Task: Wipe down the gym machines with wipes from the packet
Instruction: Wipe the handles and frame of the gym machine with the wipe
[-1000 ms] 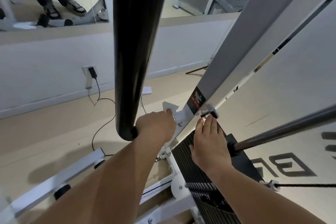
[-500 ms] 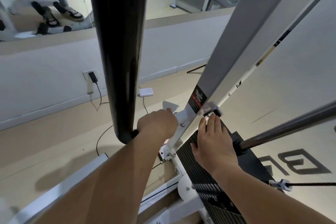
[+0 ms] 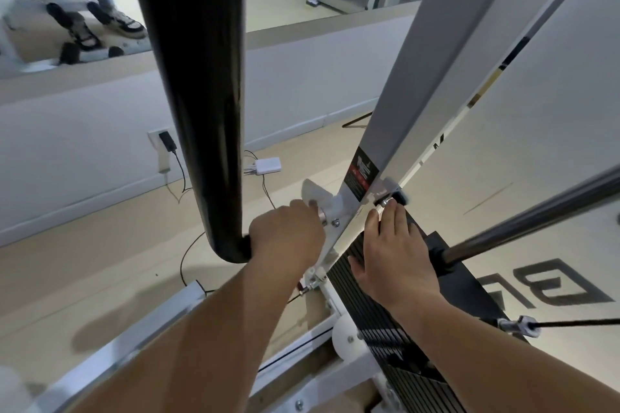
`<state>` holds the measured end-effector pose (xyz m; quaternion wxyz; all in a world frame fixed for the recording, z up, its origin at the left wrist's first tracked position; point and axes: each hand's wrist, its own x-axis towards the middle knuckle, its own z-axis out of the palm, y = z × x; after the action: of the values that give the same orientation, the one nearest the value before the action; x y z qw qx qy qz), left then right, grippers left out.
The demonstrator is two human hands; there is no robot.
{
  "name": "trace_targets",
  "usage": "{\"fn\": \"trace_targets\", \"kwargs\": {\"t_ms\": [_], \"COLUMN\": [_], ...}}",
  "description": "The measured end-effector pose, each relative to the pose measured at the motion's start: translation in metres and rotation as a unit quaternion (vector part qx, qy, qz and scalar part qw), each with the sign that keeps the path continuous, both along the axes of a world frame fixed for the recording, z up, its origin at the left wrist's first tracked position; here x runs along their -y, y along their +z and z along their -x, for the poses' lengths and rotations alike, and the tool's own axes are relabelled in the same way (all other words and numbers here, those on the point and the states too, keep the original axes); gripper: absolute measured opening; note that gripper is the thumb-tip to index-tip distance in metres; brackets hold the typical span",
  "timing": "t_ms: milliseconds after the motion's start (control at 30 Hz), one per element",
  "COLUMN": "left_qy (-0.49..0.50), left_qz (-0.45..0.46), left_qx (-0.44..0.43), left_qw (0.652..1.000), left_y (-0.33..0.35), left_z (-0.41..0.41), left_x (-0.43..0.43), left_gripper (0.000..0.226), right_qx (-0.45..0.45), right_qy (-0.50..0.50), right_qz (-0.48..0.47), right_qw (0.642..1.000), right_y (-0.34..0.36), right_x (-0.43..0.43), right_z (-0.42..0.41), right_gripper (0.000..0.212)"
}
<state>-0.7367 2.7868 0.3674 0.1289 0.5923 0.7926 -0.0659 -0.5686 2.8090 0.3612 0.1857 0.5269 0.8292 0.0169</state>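
Observation:
My left hand is curled into a fist against the foot of the machine's white slanted upright. A white piece that looks like a wipe sticks out past its knuckles, by the bolted bracket. My right hand lies flat with straight fingers on top of the black weight stack. Its fingertips reach a black knob and bolt at the upright's base. The wipe packet is not in view.
A thick black padded bar hangs just left of my left hand. A chrome rod and a cable end cross on the right. On the floor lie cords and a white charger. A mirror reflects a person's legs.
Both hands stay almost where they were. The right hand's fingertips have crept slightly up towards the bolt, and the view has shifted a little.

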Motion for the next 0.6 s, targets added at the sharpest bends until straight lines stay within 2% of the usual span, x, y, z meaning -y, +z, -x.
{"fn": "trace_targets", "kwargs": {"t_ms": [67, 133, 200, 233, 267, 300, 333, 400, 433, 500, 600], "left_qy": [0.042, 0.065, 0.046, 0.05, 0.1, 0.178, 0.281, 0.485, 0.549, 0.588, 0.548], "left_qz": [-0.005, -0.081, -0.128, -0.104, -0.045, 0.021, 0.048, 0.027, 0.012, -0.063, -0.145], "left_qx": [0.025, 0.042, 0.142, 0.217, 0.284, 0.345, 0.395, 0.428, 0.452, 0.572, 0.732], "left_qw": [0.999, 0.994, 0.981, 0.969, 0.952, 0.921, 0.873, 0.762, 0.703, 0.568, 0.378], "left_y": [0.004, -0.001, -0.012, -0.024, -0.035, -0.044, -0.051, -0.054, -0.053, -0.053, -0.04], "left_z": [-0.009, -0.023, -0.044, -0.055, -0.062, -0.065, -0.061, -0.045, -0.037, -0.029, -0.023], "left_x": [-0.006, 0.019, 0.062, 0.089, 0.114, 0.132, 0.14, 0.134, 0.125, 0.102, 0.063], "left_gripper": [0.039, 0.046, 0.052, 0.049, 0.043, 0.043, 0.047, 0.053, 0.054, 0.044, 0.029], "right_qx": [0.002, 0.006, 0.016, 0.016, 0.013, 0.01, 0.009, 0.008, 0.006, 0.001, 0.002], "right_qy": [-0.002, -0.003, 0.0, 0.0, -0.001, -0.002, 0.0, -0.003, -0.005, -0.003, -0.004], "right_qz": [0.001, 0.001, 0.002, 0.007, 0.008, 0.006, 0.004, 0.002, 0.001, -0.003, -0.002], "right_qw": [1.0, 1.0, 1.0, 1.0, 1.0, 1.0, 1.0, 1.0, 1.0, 1.0, 1.0], "right_y": [0.002, 0.004, 0.006, 0.006, 0.007, 0.007, 0.007, 0.006, 0.006, 0.006, 0.006], "right_x": [0.0, 0.001, 0.001, 0.001, 0.002, 0.002, 0.002, 0.003, 0.003, 0.003, 0.003], "right_z": [0.001, 0.003, 0.003, 0.003, 0.003, 0.003, 0.003, 0.002, 0.003, 0.004, 0.005], "right_gripper": [0.088, 0.088, 0.088, 0.088, 0.087, 0.087, 0.087, 0.088, 0.088, 0.088, 0.089]}}
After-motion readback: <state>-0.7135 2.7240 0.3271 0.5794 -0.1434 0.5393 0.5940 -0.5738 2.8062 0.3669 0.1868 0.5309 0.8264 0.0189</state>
